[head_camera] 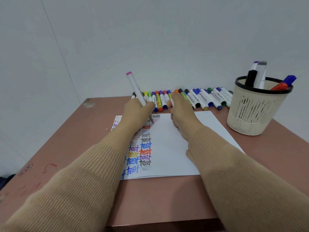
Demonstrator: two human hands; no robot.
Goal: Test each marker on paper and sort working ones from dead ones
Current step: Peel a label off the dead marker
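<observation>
Head view, left hand (136, 113) gripping white marker (135, 87) tilted, tip down on paper (175, 148) far left, right hand (179, 113) curled round small white piece (171, 103) (possibly a cap), mostly hidden inside that grip

Blocked along the far edge by a row of markers (184, 97) against the wall (150, 39); far right, by a mesh cup (250, 113) with upright markers (258, 72) sticking out. Open over bare table (71, 139) left of the paper (175, 156).
</observation>
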